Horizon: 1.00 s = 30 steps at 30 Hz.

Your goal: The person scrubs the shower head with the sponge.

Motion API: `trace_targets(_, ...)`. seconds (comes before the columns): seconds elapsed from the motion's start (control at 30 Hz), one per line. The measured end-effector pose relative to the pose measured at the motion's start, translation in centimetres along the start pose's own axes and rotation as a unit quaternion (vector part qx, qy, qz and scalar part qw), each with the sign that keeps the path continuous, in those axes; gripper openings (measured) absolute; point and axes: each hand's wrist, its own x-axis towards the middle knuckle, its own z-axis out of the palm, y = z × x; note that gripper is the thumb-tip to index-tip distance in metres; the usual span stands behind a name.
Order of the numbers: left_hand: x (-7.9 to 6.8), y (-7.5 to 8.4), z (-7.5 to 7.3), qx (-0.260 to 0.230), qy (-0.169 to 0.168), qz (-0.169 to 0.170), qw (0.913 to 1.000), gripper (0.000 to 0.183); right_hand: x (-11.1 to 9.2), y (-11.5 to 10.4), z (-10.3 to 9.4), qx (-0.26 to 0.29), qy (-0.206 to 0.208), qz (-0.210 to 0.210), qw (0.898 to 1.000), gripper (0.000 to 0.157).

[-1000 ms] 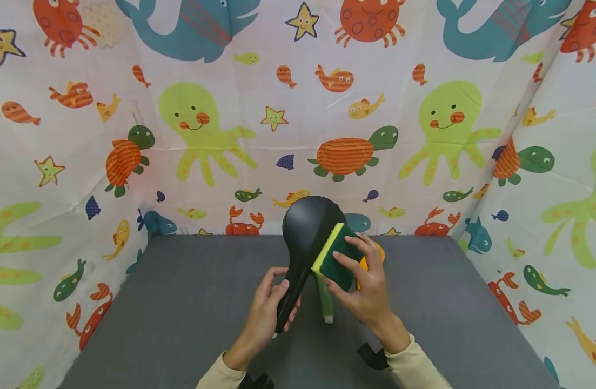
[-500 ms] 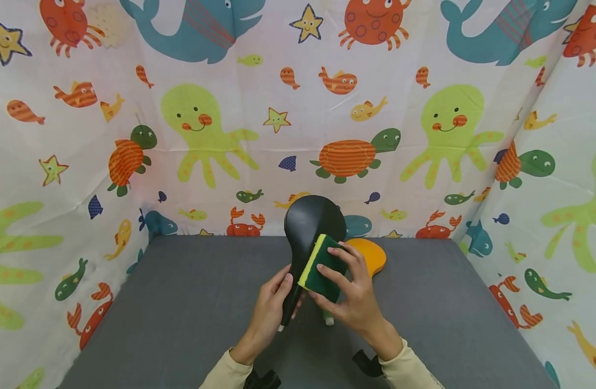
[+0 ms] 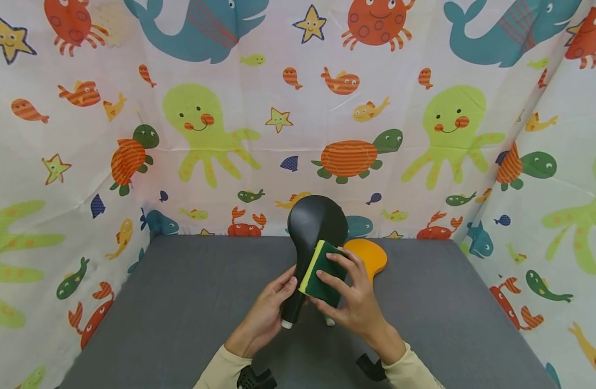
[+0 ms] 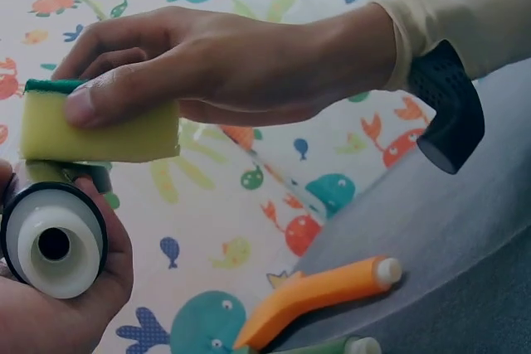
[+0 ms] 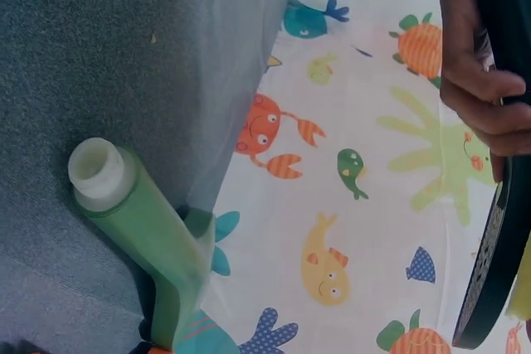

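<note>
In the head view a black handheld shower head (image 3: 312,219) is tilted, its round head up and its white pipe end toward me. My left hand (image 3: 266,310) grips it by the handle. A green and yellow sponge (image 3: 329,275) is in my right hand (image 3: 358,302), thumb on one side and fingers spread over the green face. The sponge's yellow side (image 4: 116,132) touches the handle in the left wrist view. That view also looks straight into the white pipe end (image 4: 56,242). In the right wrist view, left-hand fingers (image 5: 489,109) curl round the black handle.
On the grey table (image 3: 195,302) behind the hands lies an orange shower head (image 3: 373,256). A green shower head (image 5: 158,230) lies beside it, mostly hidden in the head view. A sea-animal curtain (image 3: 298,146) surrounds the table's back and sides. Black camera mounts (image 3: 372,368) sit at the wrists.
My right hand has slid the sponge down and left from the round head to the handle. The black shower head has turned slightly more upright, and the orange shower head has come into fuller view.
</note>
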Motion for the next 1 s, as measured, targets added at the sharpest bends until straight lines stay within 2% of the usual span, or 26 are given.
trace_targets(0.43, 0.1, 0.3, 0.1, -0.069, -0.014, -0.009, 0.9974, 0.057, -0.5, -0.3, -0.1, 0.003, -0.027, -0.023, 0.999, 0.041)
trace_targets(1.0, 0.4, 0.6, 0.3, -0.086, -0.003, 0.009, 0.9962, 0.055, -1.4, -1.8, 0.1, 0.012, -0.051, -0.056, 0.997, 0.040)
